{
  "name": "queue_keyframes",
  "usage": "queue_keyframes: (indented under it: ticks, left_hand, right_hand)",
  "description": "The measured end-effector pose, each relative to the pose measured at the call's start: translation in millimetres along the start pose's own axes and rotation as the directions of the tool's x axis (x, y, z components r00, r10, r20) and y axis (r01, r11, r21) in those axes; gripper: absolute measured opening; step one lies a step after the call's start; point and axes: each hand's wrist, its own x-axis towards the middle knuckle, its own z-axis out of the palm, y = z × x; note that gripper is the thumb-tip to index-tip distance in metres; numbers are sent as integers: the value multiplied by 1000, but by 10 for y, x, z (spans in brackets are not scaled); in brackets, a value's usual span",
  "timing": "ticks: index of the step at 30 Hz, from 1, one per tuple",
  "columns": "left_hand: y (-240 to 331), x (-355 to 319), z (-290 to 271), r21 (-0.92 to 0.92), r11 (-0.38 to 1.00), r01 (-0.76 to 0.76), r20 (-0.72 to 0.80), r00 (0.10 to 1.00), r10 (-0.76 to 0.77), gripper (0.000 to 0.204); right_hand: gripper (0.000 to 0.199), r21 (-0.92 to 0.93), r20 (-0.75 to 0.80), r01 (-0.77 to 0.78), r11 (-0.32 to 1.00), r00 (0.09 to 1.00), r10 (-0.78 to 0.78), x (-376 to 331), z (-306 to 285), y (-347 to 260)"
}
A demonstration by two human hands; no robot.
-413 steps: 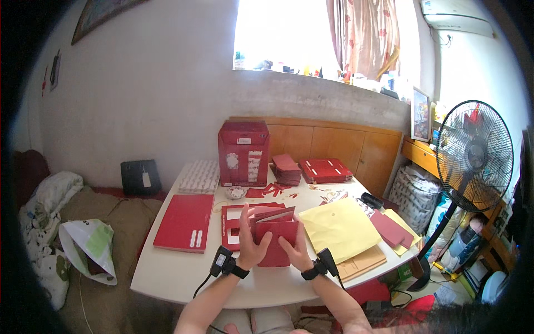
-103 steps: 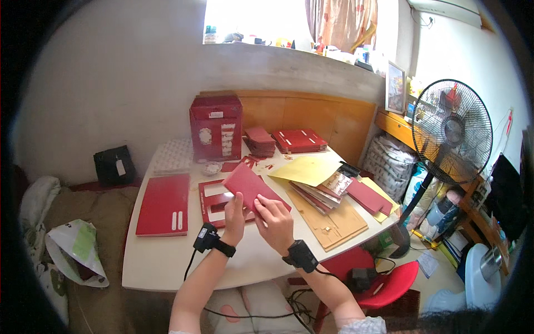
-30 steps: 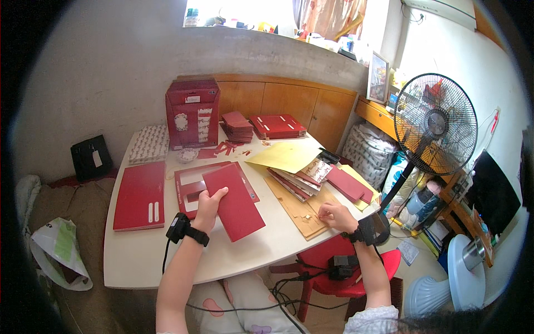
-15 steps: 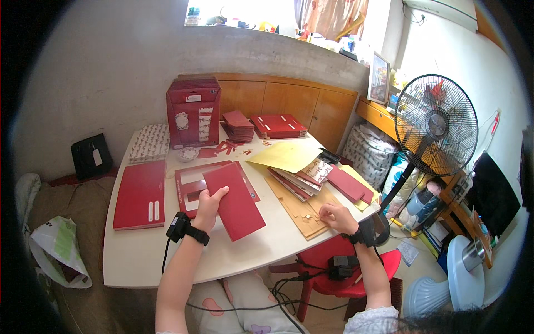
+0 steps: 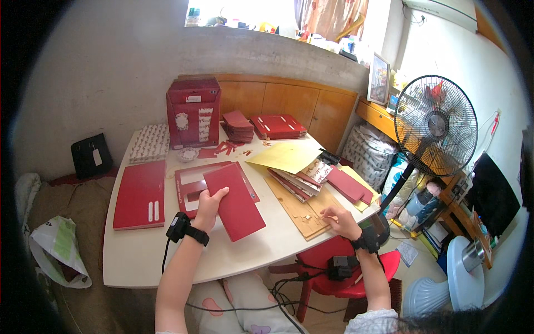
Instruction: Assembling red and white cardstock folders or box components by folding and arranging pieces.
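Note:
My left hand [image 5: 207, 210] grips a flat dark red cardboard piece [image 5: 236, 207], thumb on top, held tilted over the white table. Beneath it lie red card sheets with a pale cut-out window [image 5: 187, 178]. My right hand [image 5: 340, 221] hovers at the near right corner of a tan board [image 5: 300, 221], fingers bent and apart, with nothing visible between them. Small pale pieces [image 5: 307, 217] lie on that board near the fingertips. A pile of red and patterned cards [image 5: 295, 183] rests on its far part, partly covered by a yellow sheet [image 5: 286, 156].
On the white table [image 5: 139, 256] are a red stack [image 5: 140, 195], a patterned stack [image 5: 150, 142], a tall set of red boxes [image 5: 194, 114], a small bowl [image 5: 187, 154] and more red cards [image 5: 238, 127]. A red stool [image 5: 325, 261] with cables stands at the near edge; a fan [image 5: 436, 125] stands right.
My right hand has shifted slightly right on the board, and its fingers have come apart. My left hand and the red cardboard piece have stayed in place.

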Motion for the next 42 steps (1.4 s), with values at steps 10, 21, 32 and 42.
queue_keyframes:
  ticks: [10, 21, 32, 42]
  left_hand:
    - [-4, -86, 119, 107, 922, -371, 143, 924, 355, 21]
    - [93, -178, 159, 212, 822, -529, 267, 840, 472, 20]
    - [96, -164, 112, 234, 827, -511, 263, 852, 453, 21]
    - [21, -193, 140, 350, 724, -594, 292, 804, 518, 19]
  right_hand:
    - [10, 529, -150, 113, 841, 988, -38, 642, 445, -1066]
    - [9, 553, -260, 142, 821, 966, 8, 1163, 947, -1642]
    - [6, 537, -229, 78, 840, 972, 57, 1113, 989, -1678]
    - [7, 512, -507, 293, 807, 862, 9, 937, 1069, -1563]
